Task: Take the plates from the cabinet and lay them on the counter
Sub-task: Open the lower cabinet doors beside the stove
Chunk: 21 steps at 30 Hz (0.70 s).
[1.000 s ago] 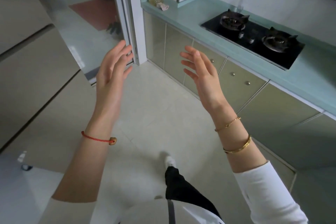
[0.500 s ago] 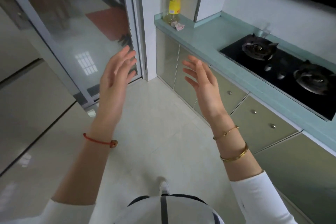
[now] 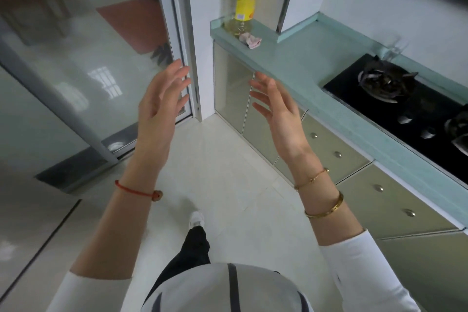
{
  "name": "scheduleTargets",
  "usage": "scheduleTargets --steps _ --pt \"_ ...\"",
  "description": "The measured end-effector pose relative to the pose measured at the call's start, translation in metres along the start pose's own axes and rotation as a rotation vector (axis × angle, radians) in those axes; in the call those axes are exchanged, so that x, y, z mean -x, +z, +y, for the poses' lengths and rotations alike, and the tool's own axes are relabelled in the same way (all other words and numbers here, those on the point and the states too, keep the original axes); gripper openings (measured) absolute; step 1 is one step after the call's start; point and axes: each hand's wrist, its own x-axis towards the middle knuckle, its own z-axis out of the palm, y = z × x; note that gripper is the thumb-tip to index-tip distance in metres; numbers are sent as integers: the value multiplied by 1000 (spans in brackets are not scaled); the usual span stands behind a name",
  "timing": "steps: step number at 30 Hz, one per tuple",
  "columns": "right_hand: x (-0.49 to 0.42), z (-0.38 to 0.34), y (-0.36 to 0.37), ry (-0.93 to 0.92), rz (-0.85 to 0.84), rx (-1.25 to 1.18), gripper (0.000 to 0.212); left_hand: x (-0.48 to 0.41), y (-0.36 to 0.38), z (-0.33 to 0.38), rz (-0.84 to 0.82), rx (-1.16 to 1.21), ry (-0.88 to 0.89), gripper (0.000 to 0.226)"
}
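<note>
left hand [image 3: 159, 106] is hovering, fingers straight, holding nothing | right hand [image 3: 278, 114] is facing it | glossy pale-green cabinet doors [image 3: 231, 94] are standing beyond right hand | smooth teal counter [image 3: 298, 63] is running to its right

The floor tiles [image 3: 228, 159] are glossy. At 2 o'clock the counter [image 3: 298, 66] looks smooth (like stone); the hob [image 3: 354, 90] is shiny black glass. The cabinet fronts [image 3: 231, 88] are glossy, with metal knobs [image 3: 337, 154]. At 12 o'clock, a clear plastic bottle [image 3: 241, 0].
</note>
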Motion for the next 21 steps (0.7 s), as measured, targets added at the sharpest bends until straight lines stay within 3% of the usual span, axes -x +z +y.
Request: scheduleTargets --steps 5,10,21 --pt "-84 13 36 10 85 -26 39 -103 -15 -20 -89 4 -12 47" --pt "-156 22 58 23 166 -41 40 -192 -18 -35 -166 24 -47 36" --pt "-286 51 48 54 320 -9 37 -338 7 -82 -247 -32 -152 37"
